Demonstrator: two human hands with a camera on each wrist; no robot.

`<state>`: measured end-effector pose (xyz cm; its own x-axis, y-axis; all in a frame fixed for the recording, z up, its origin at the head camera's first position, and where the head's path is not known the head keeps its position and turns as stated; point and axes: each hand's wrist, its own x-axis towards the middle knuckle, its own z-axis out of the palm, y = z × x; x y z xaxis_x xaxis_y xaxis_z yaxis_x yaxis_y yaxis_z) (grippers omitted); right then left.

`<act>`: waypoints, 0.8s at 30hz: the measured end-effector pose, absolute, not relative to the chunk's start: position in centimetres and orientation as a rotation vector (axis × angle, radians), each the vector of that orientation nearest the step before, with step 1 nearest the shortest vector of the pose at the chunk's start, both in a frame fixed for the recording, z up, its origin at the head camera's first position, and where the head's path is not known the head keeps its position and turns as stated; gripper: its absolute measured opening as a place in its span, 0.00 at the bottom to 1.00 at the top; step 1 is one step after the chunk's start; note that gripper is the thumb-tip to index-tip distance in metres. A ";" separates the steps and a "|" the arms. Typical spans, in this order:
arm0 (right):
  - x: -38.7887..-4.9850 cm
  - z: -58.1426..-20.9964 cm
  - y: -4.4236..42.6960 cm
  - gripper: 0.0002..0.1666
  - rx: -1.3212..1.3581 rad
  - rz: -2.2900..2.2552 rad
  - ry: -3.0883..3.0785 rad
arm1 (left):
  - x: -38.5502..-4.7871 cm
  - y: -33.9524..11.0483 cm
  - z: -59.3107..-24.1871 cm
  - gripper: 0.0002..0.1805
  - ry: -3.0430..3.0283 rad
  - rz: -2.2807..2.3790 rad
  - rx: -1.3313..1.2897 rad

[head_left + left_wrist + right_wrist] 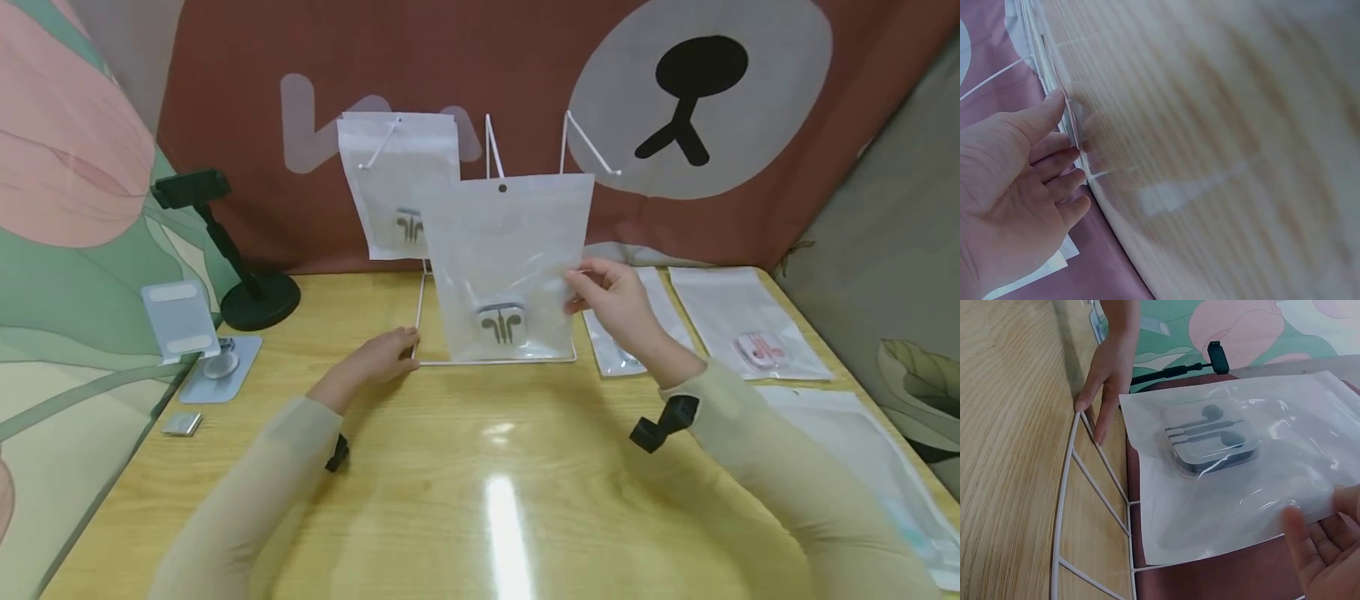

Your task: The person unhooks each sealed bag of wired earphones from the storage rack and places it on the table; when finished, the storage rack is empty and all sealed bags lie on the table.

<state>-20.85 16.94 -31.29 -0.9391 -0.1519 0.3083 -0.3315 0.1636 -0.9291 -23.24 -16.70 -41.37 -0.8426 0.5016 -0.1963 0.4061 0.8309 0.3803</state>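
Observation:
A white zip bag (517, 250) with a small case of dark earphones (502, 323) inside stands upright in front of the white wire rack (495, 362). My right hand (618, 304) pinches its right edge between thumb and fingers. The punched hole at the bag's top is close to the tip of the rack's middle hook (491, 146); whether the hook passes through it I cannot tell. My left hand (378, 357) touches the front left corner of the rack's base with fairly straight fingers, also seen in the right wrist view as a hand (1109, 378) on the wire.
Similar white bags (397, 167) hang from the left hook. The right hook (592, 142) shows bare wire. More bags lie at the right, one with red earphones (759, 348). At the left are a black stand (258, 300), a pale phone holder (180, 317) and a small metallic block (182, 424).

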 end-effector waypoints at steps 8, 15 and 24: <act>-19.1 -31.1 19.2 0.13 0.525 1.790 -2.328 | -23.2 -16.6 -41.1 0.32 2.712 0.473 0.702; -17.3 -31.5 21.4 0.11 0.543 1.733 -2.416 | -23.3 -16.7 -41.2 0.32 2.729 0.446 0.711; -15.3 -32.9 24.4 0.11 0.502 1.912 -2.428 | -23.4 -16.7 -41.3 0.32 2.731 0.431 0.726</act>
